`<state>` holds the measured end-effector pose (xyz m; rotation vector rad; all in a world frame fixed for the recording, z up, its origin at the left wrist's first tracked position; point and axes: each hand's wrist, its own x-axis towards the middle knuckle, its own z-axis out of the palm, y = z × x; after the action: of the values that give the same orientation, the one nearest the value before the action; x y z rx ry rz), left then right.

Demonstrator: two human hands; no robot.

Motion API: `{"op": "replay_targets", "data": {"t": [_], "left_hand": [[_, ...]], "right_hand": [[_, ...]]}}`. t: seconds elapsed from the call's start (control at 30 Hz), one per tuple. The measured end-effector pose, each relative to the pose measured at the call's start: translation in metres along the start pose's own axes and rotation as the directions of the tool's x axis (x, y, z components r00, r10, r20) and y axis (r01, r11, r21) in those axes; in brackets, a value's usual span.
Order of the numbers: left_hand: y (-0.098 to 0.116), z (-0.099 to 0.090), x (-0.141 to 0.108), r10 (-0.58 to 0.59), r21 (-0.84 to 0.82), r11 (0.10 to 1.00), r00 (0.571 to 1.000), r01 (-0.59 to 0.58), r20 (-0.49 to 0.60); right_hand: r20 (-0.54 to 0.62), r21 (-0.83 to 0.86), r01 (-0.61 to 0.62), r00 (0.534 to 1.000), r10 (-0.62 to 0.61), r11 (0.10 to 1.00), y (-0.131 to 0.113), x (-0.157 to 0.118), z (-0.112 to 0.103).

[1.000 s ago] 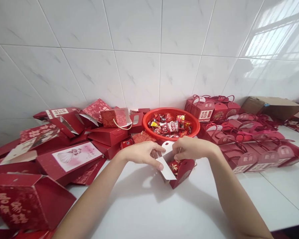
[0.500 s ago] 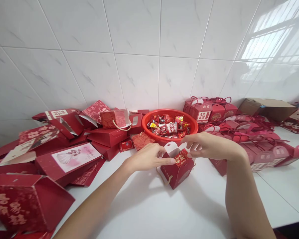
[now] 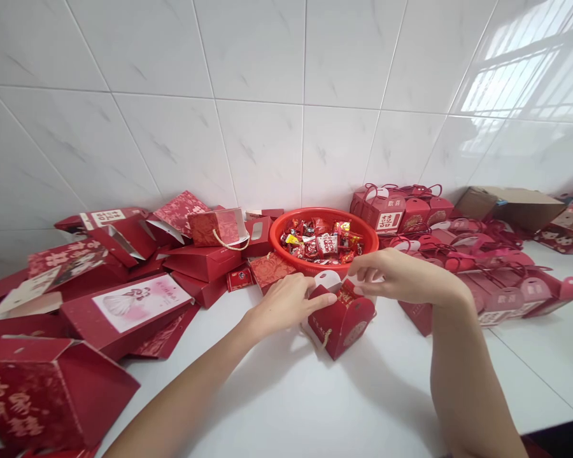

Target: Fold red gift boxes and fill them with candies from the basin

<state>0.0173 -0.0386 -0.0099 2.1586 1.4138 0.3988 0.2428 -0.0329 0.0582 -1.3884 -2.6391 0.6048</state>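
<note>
A small red candy box (image 3: 337, 331) with a rope handle on its near left side stands on the white tabletop, in the middle of the view. My left hand (image 3: 291, 302) grips its left side, the thumb lying over the top edge. My right hand (image 3: 389, 275) has its fingers curled at the far right of the opening, pinching the edge of a flap. Within the box a red piece with gold lettering (image 3: 347, 294) shows in part. A white-lined rounded flap (image 3: 328, 280) stands up at the back. The right fingertips are partly hidden.
Behind the box is a red plastic basket (image 3: 376, 238) of wrapped sweets (image 3: 327, 244). Empty-looking red boxes (image 3: 128, 302) lie heaped at left. At right stand rows of closed red boxes (image 3: 494, 296) and a brown cardboard box (image 3: 510, 207). A tiled wall (image 3: 262, 152) bounds the back.
The box's near right flap has come up and inward, so less of the lettered red piece inside shows. Both hands have stayed at the box, and the view has shifted slightly.
</note>
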Motion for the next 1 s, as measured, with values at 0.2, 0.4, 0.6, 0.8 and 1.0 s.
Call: {"op": "replay_targets", "data": {"t": [0.2,0.4,0.6,0.8,1.0], "left_hand": [[-0.006,-0.001,0.006,-0.050,-0.076,0.996,0.998,0.054,0.043],[-0.008,-0.003,0.007,-0.019,-0.118,0.993,0.999,0.024,0.041],[-0.020,-0.007,0.014,0.017,-0.246,0.969,0.991,0.017,0.136],[-0.028,-0.008,0.017,0.030,-0.294,0.956,0.990,0.011,0.135],[-0.027,-0.009,0.016,0.011,-0.225,0.974,0.996,0.008,0.085]], "right_hand": [[0.078,-0.066,-0.068,0.994,0.073,0.996,0.005,0.003,0.002],[0.125,-0.009,-0.024,0.992,0.025,1.000,-0.003,0.004,0.004],[0.148,0.042,0.086,0.985,-0.092,0.995,0.000,0.009,0.007],[0.203,0.176,0.217,0.946,-0.251,0.960,0.008,0.010,0.006],[0.258,0.207,0.281,0.908,-0.330,0.937,0.003,0.012,0.010]]}}
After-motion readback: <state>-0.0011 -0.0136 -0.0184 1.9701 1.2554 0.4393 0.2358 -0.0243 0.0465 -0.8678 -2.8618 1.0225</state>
